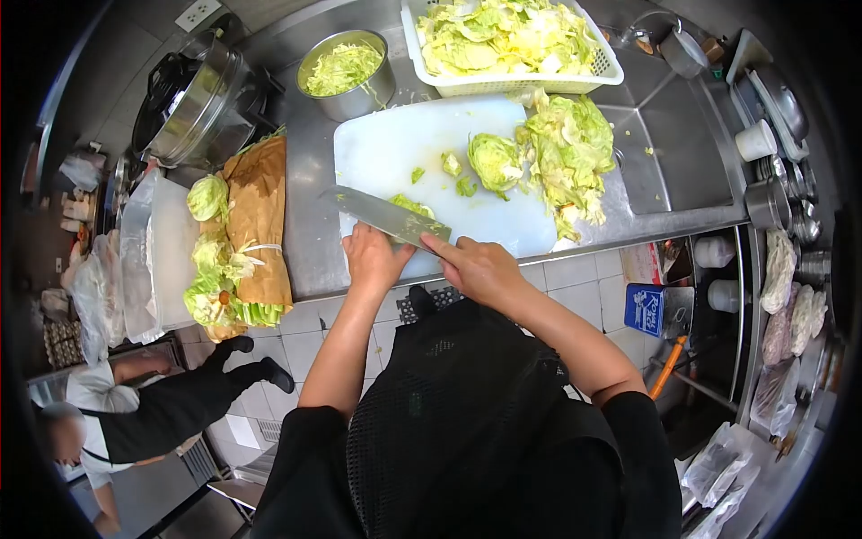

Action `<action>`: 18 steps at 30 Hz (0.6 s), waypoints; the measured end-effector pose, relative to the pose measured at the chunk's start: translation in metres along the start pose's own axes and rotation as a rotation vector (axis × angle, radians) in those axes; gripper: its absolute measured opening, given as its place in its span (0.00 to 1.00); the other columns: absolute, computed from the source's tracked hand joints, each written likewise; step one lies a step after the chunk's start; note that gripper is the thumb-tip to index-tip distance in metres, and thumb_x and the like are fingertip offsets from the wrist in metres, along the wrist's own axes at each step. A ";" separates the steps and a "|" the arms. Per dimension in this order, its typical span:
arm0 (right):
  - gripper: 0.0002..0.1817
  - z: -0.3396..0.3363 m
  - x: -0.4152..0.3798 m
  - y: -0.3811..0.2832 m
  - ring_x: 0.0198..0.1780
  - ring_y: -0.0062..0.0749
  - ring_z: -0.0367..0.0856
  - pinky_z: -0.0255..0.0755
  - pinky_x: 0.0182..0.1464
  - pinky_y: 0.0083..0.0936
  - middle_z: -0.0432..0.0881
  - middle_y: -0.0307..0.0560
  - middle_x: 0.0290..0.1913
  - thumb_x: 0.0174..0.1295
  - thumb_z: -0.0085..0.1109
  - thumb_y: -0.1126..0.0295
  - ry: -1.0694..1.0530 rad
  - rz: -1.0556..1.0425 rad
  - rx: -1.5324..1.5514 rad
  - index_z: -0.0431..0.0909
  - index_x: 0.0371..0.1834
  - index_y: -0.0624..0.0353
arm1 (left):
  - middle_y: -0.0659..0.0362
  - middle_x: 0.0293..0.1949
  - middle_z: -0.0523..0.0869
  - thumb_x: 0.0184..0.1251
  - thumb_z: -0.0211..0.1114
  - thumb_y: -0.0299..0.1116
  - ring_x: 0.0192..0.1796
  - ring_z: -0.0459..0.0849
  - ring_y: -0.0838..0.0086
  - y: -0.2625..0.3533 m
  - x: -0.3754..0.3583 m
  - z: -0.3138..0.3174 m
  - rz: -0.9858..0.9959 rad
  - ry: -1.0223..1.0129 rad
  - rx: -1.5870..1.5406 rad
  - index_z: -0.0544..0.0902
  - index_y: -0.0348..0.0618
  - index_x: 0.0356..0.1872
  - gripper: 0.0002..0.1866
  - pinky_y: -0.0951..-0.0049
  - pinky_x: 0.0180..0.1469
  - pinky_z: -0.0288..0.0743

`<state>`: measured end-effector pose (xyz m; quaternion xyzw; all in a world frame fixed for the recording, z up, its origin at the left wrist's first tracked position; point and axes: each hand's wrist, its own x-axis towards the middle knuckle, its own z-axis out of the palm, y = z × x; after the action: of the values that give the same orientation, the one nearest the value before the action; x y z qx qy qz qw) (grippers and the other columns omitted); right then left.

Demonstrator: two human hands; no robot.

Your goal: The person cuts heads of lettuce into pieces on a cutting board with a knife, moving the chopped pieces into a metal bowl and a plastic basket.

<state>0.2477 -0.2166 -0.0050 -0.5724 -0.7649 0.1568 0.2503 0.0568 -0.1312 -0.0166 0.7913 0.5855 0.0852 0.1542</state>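
Observation:
My right hand (480, 269) is closed around the handle end of a broad kitchen knife (386, 214). The blade lies slantwise over the near left part of a pale cutting board (377, 144). Against the near side of the blade is my left hand (373, 256), its fingers bent; the blade hides whatever they may hold. A piece of lettuce (413, 206) shows just beyond the blade. Small scraps (452, 163) lie farther up the board. To their right sits a trimmed lettuce head (495, 164), touching a heap of loose outer leaves (570, 148).
Shredded lettuce fills a metal pot (366, 94) behind the board. A white basket (516, 85) of leaves stands beside a sink (687, 162). At left are a brown paper bag (260, 216), more lettuce (208, 198) and a steel appliance (193, 103). Another person (148, 404) stands behind, at lower left.

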 end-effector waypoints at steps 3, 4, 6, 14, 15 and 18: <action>0.26 -0.003 -0.007 0.002 0.27 0.46 0.82 0.77 0.31 0.41 0.80 0.48 0.28 0.62 0.59 0.65 -0.044 0.077 -0.007 0.75 0.66 0.39 | 0.47 0.54 0.79 0.50 0.75 0.46 0.59 0.76 0.54 -0.003 0.003 0.006 -0.018 0.026 0.010 0.76 0.36 0.59 0.36 0.54 0.58 0.65; 0.25 -0.009 -0.012 0.001 0.29 0.47 0.82 0.77 0.34 0.43 0.80 0.51 0.28 0.64 0.58 0.64 -0.104 0.158 0.015 0.75 0.67 0.40 | 0.47 0.53 0.79 0.51 0.75 0.48 0.59 0.76 0.54 -0.003 0.004 0.007 -0.032 0.026 0.018 0.76 0.34 0.59 0.37 0.54 0.58 0.65; 0.25 -0.027 -0.021 0.001 0.31 0.49 0.83 0.77 0.37 0.45 0.81 0.53 0.29 0.66 0.56 0.63 -0.163 0.241 0.033 0.74 0.67 0.41 | 0.47 0.53 0.79 0.51 0.76 0.50 0.59 0.76 0.55 0.000 0.003 0.005 -0.034 0.038 0.000 0.75 0.32 0.59 0.39 0.55 0.58 0.65; 0.24 -0.081 -0.060 0.026 0.44 0.60 0.83 0.76 0.48 0.46 0.85 0.64 0.43 0.69 0.52 0.61 -0.225 0.754 0.301 0.71 0.68 0.50 | 0.48 0.52 0.79 0.51 0.75 0.56 0.57 0.76 0.56 -0.010 0.007 -0.002 -0.106 0.121 0.002 0.73 0.35 0.62 0.43 0.57 0.56 0.65; 0.24 -0.085 -0.063 0.027 0.43 0.60 0.83 0.76 0.48 0.45 0.85 0.64 0.41 0.69 0.52 0.61 -0.201 0.776 0.275 0.71 0.68 0.50 | 0.48 0.54 0.78 0.51 0.75 0.56 0.58 0.75 0.55 -0.013 0.005 -0.006 -0.105 0.133 0.021 0.74 0.35 0.61 0.42 0.56 0.57 0.65; 0.23 -0.088 -0.054 0.020 0.44 0.60 0.83 0.76 0.48 0.45 0.85 0.65 0.41 0.70 0.52 0.61 -0.246 0.702 0.279 0.71 0.67 0.51 | 0.47 0.54 0.78 0.55 0.74 0.52 0.58 0.75 0.54 -0.029 0.008 -0.010 -0.053 0.247 -0.014 0.76 0.35 0.57 0.36 0.53 0.59 0.66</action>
<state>0.3255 -0.2664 0.0461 -0.7365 -0.5183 0.4028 0.1633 0.0297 -0.1149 -0.0180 0.7579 0.6202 0.1818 0.0885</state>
